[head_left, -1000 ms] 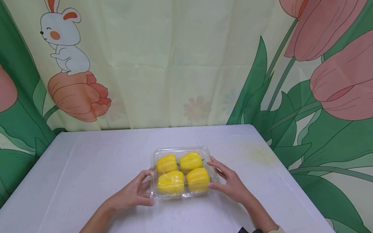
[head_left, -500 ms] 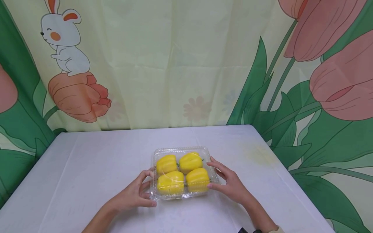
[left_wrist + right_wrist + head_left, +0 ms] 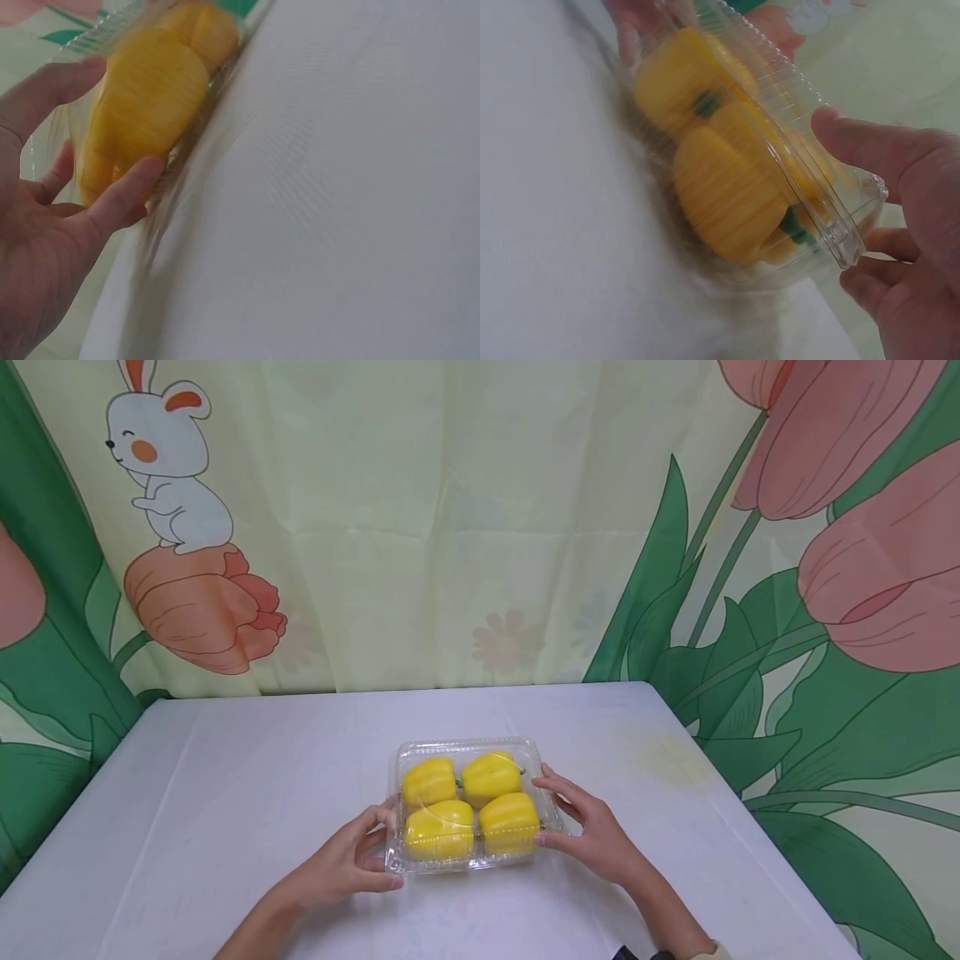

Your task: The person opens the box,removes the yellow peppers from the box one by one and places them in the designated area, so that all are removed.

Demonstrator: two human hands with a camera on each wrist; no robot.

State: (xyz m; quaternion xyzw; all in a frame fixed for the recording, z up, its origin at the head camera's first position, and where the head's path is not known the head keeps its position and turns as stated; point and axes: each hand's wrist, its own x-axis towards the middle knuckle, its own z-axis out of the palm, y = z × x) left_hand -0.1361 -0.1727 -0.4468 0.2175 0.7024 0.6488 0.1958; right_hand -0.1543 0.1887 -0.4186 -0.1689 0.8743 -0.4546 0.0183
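Note:
A clear plastic clamshell box [image 3: 468,865] sits on the table close to its front, with several yellow bell peppers [image 3: 439,831] inside. In the head view my left hand [image 3: 348,860] holds the box's left side, thumb at the near corner. On the opposite side, my right hand [image 3: 592,833] grips the right edge between thumb and fingers. The left wrist view has fingers spread along the box's end wall beside a yellow pepper [image 3: 154,90]. From the right wrist, green stems [image 3: 795,225] show through the ribbed plastic, and the thumb touches the rim [image 3: 780,154].
A white cloth covers the table [image 3: 262,760], which stretches out left, right and behind the box. Behind its far edge hangs a curtain [image 3: 375,527] printed with a rabbit and tulips. A dark object [image 3: 637,953] shows beside the right forearm at the bottom edge.
My left hand has shifted very slightly, its thumb a little further right along the box's near corner. The box, the peppers and my right hand stay in place.

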